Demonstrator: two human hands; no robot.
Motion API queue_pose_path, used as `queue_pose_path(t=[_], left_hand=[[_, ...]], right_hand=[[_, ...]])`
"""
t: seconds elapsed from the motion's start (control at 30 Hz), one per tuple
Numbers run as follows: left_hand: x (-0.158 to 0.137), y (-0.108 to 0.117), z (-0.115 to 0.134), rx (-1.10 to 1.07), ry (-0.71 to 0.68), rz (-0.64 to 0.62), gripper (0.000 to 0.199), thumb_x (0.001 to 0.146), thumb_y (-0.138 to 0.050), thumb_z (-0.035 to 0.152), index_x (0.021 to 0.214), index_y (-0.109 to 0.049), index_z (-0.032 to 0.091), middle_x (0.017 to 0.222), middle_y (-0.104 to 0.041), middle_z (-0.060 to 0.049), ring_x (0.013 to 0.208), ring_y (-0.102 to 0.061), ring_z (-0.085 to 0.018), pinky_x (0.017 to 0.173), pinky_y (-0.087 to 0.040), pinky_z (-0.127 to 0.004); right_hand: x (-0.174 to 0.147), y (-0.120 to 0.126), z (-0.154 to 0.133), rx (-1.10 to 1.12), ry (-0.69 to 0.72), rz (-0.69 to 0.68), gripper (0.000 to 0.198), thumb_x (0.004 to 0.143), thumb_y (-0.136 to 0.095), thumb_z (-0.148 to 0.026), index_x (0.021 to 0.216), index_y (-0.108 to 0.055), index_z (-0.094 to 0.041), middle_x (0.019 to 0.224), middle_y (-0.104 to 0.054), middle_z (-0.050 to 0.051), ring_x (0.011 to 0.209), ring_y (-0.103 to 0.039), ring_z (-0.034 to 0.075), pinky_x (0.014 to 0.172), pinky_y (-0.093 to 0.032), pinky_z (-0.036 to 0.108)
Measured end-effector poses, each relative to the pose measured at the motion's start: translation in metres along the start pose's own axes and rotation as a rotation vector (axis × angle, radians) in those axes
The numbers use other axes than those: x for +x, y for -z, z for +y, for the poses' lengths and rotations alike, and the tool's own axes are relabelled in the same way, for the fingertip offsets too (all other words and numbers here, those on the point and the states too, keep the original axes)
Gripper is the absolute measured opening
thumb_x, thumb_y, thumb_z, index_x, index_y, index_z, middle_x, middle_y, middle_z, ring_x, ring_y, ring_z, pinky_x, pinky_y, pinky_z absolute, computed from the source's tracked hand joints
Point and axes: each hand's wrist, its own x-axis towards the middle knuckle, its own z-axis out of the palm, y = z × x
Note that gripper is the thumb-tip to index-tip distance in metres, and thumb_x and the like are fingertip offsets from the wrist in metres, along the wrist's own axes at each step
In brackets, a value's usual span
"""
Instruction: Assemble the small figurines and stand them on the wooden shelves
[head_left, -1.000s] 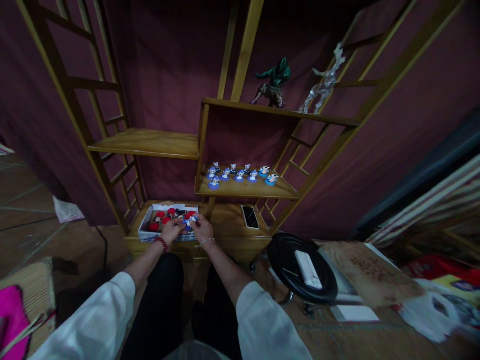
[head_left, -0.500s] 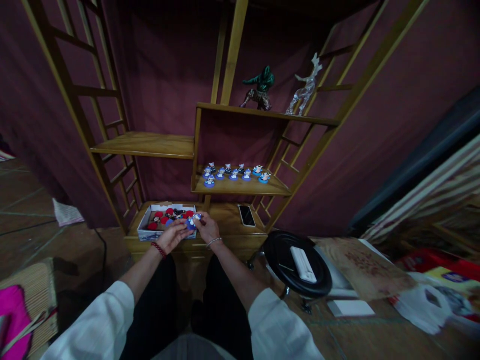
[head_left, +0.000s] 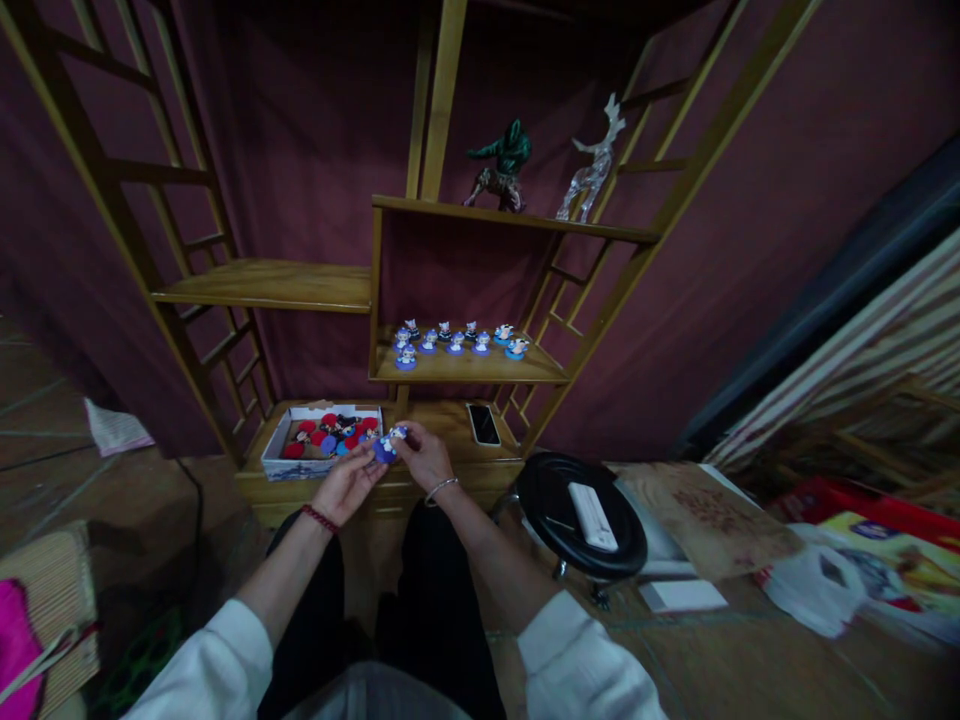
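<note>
Between my two hands is a small white figurine on a blue-purple round base (head_left: 389, 444). My left hand (head_left: 349, 484) pinches the base from the left, and my right hand (head_left: 424, 458) grips the figurine from the right. Just behind my left hand, a shallow cardboard box (head_left: 281, 468) holds several more figurines (head_left: 322, 436) with red and blue round bases. Above, on the middle shelf (head_left: 472, 370), several small figurines (head_left: 455, 343) stand upright in loose rows, with purple, dark and light-blue bases.
A phone (head_left: 484, 424) lies on the lower shelf right of my hands. Higher up stand a green crouching statue (head_left: 502, 165) and a clear deer statue (head_left: 595, 165). A black round stool (head_left: 544, 505) carrying a white box (head_left: 592, 516) is at my right. A plastic bag (head_left: 814, 585) lies further right.
My hands have drawn slightly back from the box with the figurine between them, so more of the box's contents shows. The view has shifted a little to the right.
</note>
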Motion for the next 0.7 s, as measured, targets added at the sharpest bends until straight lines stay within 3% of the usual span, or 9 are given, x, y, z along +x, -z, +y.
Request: queue_pose_path(t=[0.37,0.7], left_hand=[[-0.001,-0.012,-0.012,-0.070,0.020,0.004,0.017,0.075,-0.052,0.003,0.085,-0.061,0.012,0.083,-0.066,-0.005,0.075,-0.062,-0.013,0.068,-0.050,-0.023],[0.001,-0.020,-0.014,-0.112,0.039,0.026,0.017,0.076,-0.049,0.003,0.083,-0.060,0.013,0.083,-0.066,-0.006,0.074,-0.063,-0.013,0.068,-0.050,-0.024]], right_hand=[[0.000,0.014,0.005,0.085,-0.013,-0.036,0.024,0.072,-0.057,-0.029,0.096,-0.058,-0.023,0.082,-0.065,-0.001,0.070,-0.061,0.013,0.065,-0.051,0.025],[0.001,0.024,0.000,0.046,0.024,-0.051,0.027,0.072,-0.058,-0.029,0.098,-0.058,-0.023,0.085,-0.065,0.000,0.075,-0.061,0.013,0.073,-0.049,0.028]])
